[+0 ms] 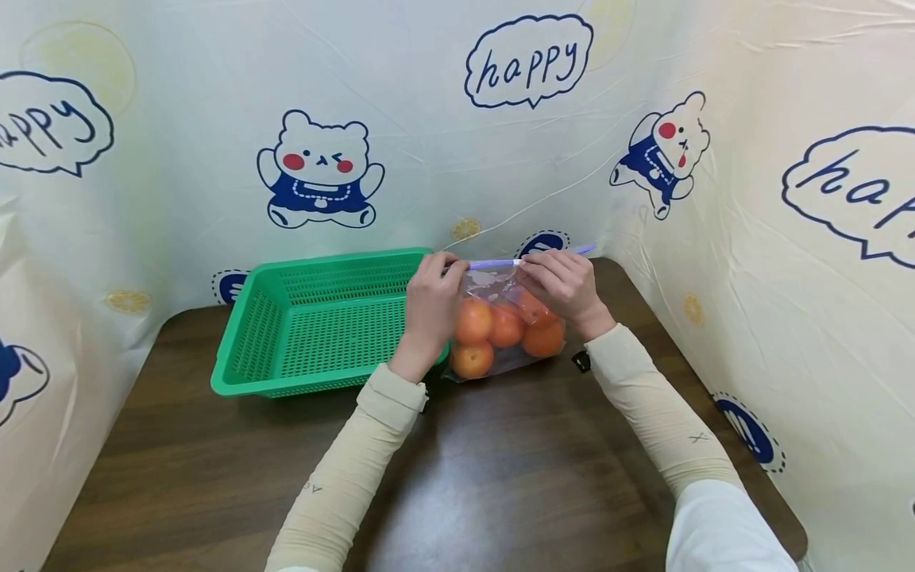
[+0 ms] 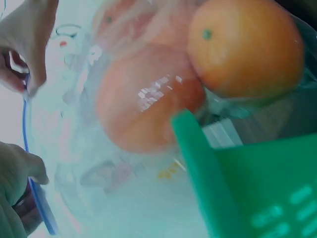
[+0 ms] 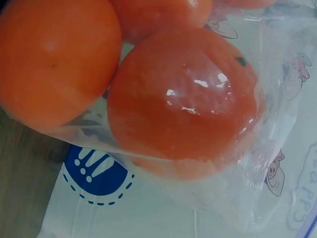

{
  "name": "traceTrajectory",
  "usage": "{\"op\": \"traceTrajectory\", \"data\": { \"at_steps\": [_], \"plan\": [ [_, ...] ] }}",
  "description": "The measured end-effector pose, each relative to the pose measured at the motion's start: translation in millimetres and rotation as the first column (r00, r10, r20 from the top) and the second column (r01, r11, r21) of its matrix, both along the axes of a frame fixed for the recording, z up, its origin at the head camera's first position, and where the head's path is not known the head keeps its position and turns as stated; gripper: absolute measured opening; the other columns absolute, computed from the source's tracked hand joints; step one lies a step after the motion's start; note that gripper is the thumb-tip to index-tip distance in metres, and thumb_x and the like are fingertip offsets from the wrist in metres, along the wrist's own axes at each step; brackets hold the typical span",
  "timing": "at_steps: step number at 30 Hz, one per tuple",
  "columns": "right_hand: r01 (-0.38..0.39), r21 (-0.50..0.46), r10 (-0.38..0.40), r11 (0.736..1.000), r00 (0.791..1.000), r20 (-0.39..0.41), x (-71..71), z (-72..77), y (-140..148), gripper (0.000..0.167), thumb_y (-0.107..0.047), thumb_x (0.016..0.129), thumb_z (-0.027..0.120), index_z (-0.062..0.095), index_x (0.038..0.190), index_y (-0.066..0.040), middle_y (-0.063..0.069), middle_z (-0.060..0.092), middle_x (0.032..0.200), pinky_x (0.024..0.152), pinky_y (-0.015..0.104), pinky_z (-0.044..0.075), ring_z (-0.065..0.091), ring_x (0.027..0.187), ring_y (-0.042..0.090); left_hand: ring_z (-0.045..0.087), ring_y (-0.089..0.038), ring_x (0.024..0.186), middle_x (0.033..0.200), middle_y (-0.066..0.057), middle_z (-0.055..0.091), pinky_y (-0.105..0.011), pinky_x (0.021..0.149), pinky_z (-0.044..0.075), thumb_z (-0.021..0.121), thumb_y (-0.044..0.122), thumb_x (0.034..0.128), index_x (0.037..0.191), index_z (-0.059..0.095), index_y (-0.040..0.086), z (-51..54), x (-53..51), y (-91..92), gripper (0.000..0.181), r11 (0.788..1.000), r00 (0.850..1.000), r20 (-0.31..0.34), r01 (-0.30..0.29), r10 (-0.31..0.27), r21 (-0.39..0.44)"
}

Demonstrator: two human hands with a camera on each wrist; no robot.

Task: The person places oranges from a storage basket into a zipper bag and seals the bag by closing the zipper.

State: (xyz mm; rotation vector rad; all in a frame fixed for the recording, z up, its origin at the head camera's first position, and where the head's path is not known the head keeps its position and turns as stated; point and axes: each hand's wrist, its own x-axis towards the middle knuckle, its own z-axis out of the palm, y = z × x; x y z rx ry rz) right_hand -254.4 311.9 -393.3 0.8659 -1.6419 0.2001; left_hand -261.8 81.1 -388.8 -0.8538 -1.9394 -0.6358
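A clear zip bag (image 1: 511, 361) with a purple-blue closure strip (image 1: 493, 264) stands on the table, holding several oranges (image 1: 473, 321). My left hand (image 1: 432, 298) pinches the left end of the strip. Toward the strip's right part, my right hand (image 1: 561, 282) pinches it beside a small white piece (image 1: 518, 261). Both hands (image 2: 17, 183) show along the strip in the left wrist view. Through the bag's clear film, the right wrist view shows oranges (image 3: 183, 104) up close, but not the right hand's fingers.
A green plastic basket (image 1: 246, 334) with slotted sides sits left of the bag, its rim close to my left hand. A small black object (image 1: 582, 362) lies by my right wrist. Behind the brown table (image 1: 500, 477) hangs a printed sheet (image 1: 429, 119), which also runs along the sides.
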Motion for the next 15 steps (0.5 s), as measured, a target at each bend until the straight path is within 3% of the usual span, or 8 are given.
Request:
{"op": "traceTrajectory", "data": {
  "at_steps": [6,15],
  "plan": [
    [-0.004,0.005,0.004,1.000,0.999,0.038,2.6,3.5,-3.9,0.012,-0.005,0.080,0.085,0.078,0.088,0.001,0.011,0.077,0.086,0.069,0.038,0.061,0.073,0.074,0.026,0.066,-0.029,0.099,0.104,-0.014,0.071,-0.037,0.085,0.061,0.072,-0.002,0.0910,0.108,0.078,0.002,6.7,7.4,16.0,0.019,0.996,0.999,0.021,0.035,-0.033,-0.085],
    [-0.011,0.010,0.011,1.000,0.999,0.048,2.5,3.1,-2.3,0.010,-0.001,0.076,0.083,0.076,0.084,0.001,0.011,0.076,0.083,0.066,0.038,0.061,0.071,0.071,0.026,0.068,-0.026,0.094,0.099,-0.013,0.072,-0.035,0.082,0.060,0.068,-0.008,0.0918,0.102,0.079,0.003,2.0,5.9,24.4,0.019,0.998,0.999,-0.003,0.032,-0.033,-0.060]
  ]
}}
